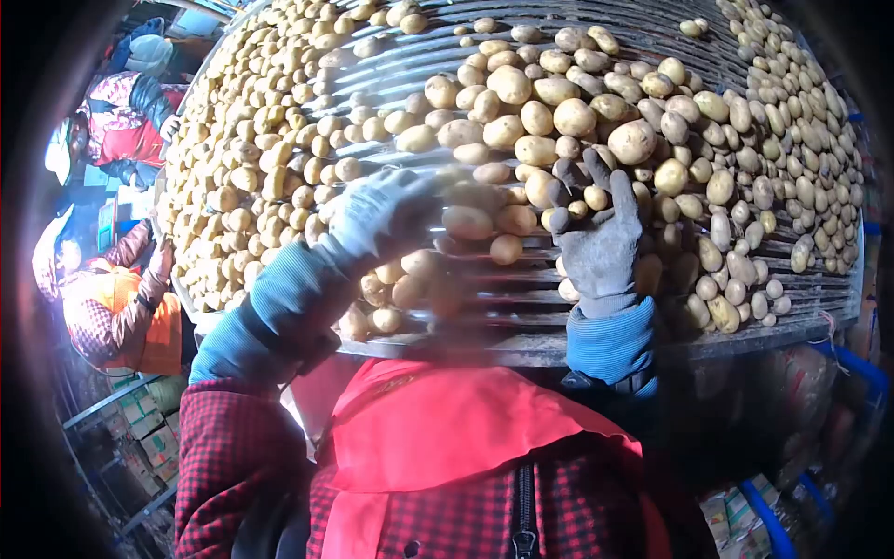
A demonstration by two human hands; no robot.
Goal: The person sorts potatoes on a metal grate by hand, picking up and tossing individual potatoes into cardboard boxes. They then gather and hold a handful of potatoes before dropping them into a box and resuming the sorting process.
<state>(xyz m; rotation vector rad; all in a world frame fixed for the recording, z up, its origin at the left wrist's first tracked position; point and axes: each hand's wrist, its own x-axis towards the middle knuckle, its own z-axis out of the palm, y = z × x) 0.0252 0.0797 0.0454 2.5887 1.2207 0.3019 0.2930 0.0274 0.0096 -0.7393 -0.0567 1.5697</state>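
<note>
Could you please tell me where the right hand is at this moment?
In the head view, the right hand is right of centre, just beyond the slatted table's near edge, fingers among the potatoes.

Outerwear: red-and-black checked garment (219, 438) with a dark front zipper (524, 508) and metallic pull. Over the chest: plain bright-red cloth panel (447, 424). Forearms: ribbed blue sleeve ends (611, 337). Left hand (380, 210): pale grey-white glove, faint marking on the back, illegible. Right hand (601, 247): grey fabric glove, darker at the fingers, with a gathered cuff (605, 305).
</note>
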